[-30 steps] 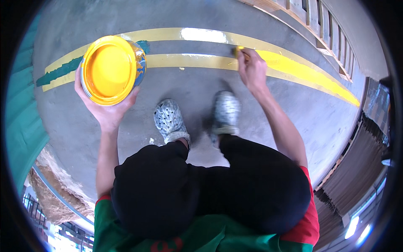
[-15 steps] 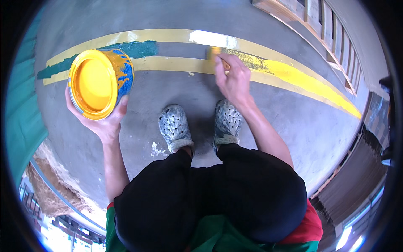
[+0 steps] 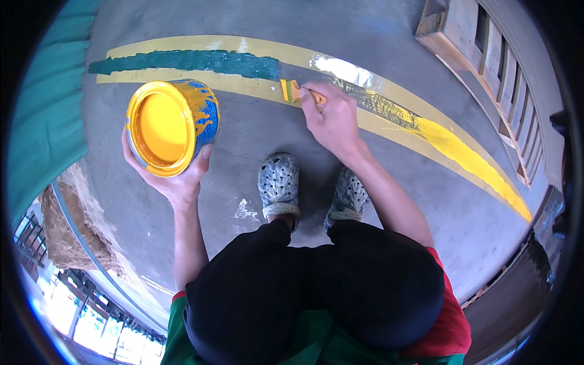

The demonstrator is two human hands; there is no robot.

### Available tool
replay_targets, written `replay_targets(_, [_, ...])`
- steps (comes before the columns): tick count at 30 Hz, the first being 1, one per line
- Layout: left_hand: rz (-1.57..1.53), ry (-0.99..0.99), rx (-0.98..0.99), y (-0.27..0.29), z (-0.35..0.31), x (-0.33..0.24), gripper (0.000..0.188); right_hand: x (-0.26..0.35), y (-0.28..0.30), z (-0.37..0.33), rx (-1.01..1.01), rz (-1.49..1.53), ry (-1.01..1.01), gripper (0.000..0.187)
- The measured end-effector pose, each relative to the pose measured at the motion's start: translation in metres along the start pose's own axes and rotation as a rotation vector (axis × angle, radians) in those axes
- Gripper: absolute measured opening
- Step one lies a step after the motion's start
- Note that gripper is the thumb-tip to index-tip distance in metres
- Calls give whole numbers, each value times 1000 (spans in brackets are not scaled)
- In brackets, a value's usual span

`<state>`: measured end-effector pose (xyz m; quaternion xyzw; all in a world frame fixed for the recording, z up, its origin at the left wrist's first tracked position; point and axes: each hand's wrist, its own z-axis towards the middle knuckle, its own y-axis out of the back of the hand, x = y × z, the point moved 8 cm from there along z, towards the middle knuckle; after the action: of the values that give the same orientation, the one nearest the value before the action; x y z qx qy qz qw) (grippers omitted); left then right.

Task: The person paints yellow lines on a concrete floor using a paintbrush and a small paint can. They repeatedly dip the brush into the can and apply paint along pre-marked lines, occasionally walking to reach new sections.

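While the left hand [image 3: 179, 187] grips the can [image 3: 207, 121] at left, the right hand [image 3: 334, 118] is closed around the brush [image 3: 295, 90], its bristles [image 3: 285, 89] at the near tape [image 3: 243, 87], just right of the green paint [image 3: 194, 61]. Yellow paint [image 3: 468, 159] lies farther right, between near tape and far tape [image 3: 267, 50].

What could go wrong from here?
Spill: the left hand holds the open paint can up; a tip could spill onto the floor.
Colour mixing: the brush in the right hand is close to the end of the green paint and could smear it.
Patchy finish: grey might remain where the yellow streak looks thin.
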<state>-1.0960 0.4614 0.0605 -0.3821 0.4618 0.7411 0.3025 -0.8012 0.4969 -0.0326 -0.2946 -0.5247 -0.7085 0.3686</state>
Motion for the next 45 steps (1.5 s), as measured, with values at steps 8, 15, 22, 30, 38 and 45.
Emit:
replay_targets(8, [25,-30,-30,15,3,-5,122,13,-8,11,165,-352,139,7])
replay_targets(15, [25,-40,-49,19,5,-5,124,36,-15,-14,125,-34,202,10])
replay_targets(22, [-61,-14,-43,12,4,-3,122,25,-14,-8,224,-86,162,12])
replay_targets(30, [-71,-67,73,-9,5,-9,123,5,56,-19,83,-1,-46,15])
replay_targets(38, [-239,-14,168,-51,-8,-7,128,-20,46,-26,211,-471,-68,11])
replay_targets(45, [-141,-87,152,-51,-6,-19,127,4,48,-32,11,-62,19,13])
